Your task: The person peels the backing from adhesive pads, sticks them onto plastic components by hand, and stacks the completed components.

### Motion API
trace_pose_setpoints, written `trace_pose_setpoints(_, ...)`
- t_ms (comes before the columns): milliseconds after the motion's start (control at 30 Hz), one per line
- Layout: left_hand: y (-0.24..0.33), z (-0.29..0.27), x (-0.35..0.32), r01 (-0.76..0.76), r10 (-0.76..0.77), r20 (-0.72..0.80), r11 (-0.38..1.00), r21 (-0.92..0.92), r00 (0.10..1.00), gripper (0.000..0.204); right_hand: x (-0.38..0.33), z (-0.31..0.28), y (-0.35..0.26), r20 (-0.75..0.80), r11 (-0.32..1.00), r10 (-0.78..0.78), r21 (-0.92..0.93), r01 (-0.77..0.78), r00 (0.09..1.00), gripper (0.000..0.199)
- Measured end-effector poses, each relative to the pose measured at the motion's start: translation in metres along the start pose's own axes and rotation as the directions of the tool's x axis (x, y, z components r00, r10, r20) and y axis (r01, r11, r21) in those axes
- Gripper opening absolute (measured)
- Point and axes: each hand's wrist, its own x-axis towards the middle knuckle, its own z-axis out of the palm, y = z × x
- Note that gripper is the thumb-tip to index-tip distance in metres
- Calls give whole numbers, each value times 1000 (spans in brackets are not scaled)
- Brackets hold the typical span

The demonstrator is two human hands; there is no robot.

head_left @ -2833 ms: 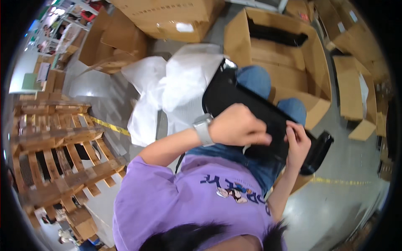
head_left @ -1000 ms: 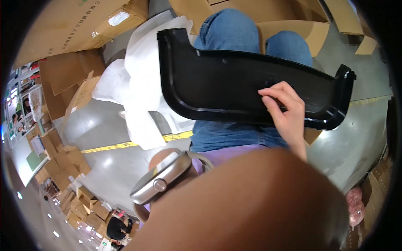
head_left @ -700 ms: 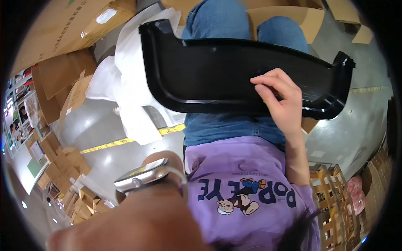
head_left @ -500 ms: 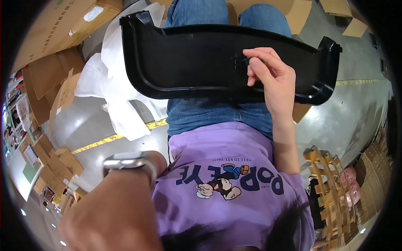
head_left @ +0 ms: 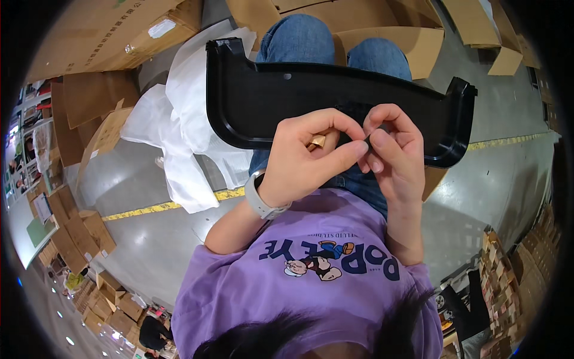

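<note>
A long black plastic tray-like panel (head_left: 275,99) with raised rims and upturned ends lies across my thighs. Over its near edge my two hands meet, fingertip to fingertip. My left hand (head_left: 311,152), with a grey-strapped watch at the wrist, is closed in a pinch of thumb and forefinger. Among its curled fingers shows a small gold-coloured piece (head_left: 317,141), possibly a ring. Also pinched closed is my right hand (head_left: 396,149), its thumb and forefinger touching the left fingertips. Whatever sits between the fingertips is tiny and mostly hidden.
White foam sheeting (head_left: 185,119) hangs off the panel's left side down to the floor. An open cardboard box (head_left: 388,45) stands beyond my knees, and a large carton (head_left: 113,36) is at the upper left. Stacked brown material (head_left: 508,287) stands at the lower right.
My left hand has come up from the lower left to meet my right hand. The right hand has moved down and nearer to me. The panel sits slightly lower in view.
</note>
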Motion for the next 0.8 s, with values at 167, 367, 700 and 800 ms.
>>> trace_pose_setpoints(167, -1, -1, 0, -89, 89, -4, 995, 50, 996, 8, 2, 0, 6, 32, 991, 23, 131, -27, 999, 19)
trace_pose_setpoints(367, -2, 7, -3, -150, 162, 12, 938, -311, 987, 5, 3, 1, 19, 154, 951, 46, 297, -91, 987, 21)
trace_pose_setpoints(700, 0, 12, -8, -150, 156, -9, 936, -319, 988, 4, 0, 3, 26, 203, 921, 21, 377, -98, 979, 22)
trace_pose_setpoints(800, -1, 12, -9, -133, 131, -24, 968, -214, 991, 4, -1, 3, 25, 162, 933, 21, 350, -77, 987, 23)
